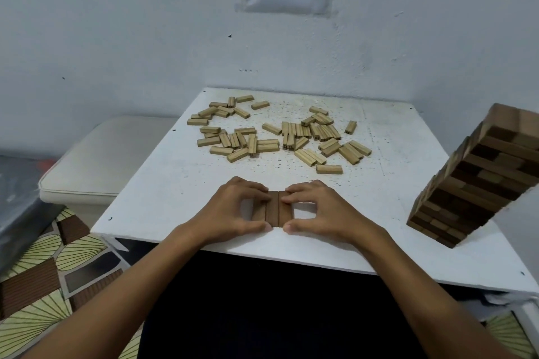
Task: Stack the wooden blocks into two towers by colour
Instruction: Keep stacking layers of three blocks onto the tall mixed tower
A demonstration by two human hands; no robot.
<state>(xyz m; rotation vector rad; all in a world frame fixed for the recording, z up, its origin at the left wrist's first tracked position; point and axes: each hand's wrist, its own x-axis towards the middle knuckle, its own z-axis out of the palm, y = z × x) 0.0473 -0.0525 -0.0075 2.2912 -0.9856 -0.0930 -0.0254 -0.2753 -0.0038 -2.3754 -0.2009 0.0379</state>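
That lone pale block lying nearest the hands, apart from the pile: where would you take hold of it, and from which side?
Pinch the pale block across its two long sides, near the middle, coming straight down from above. It lies flat on the table with its length running left to right, so both long faces are free. No other block touches it, which leaves room for fingers front and back. An end grip would likely let it swing.

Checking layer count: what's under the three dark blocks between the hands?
The dark blocks seem to lie straight on the white table, with no lower layer visible. The left hand and right hand pinch their ends, hiding those edges.
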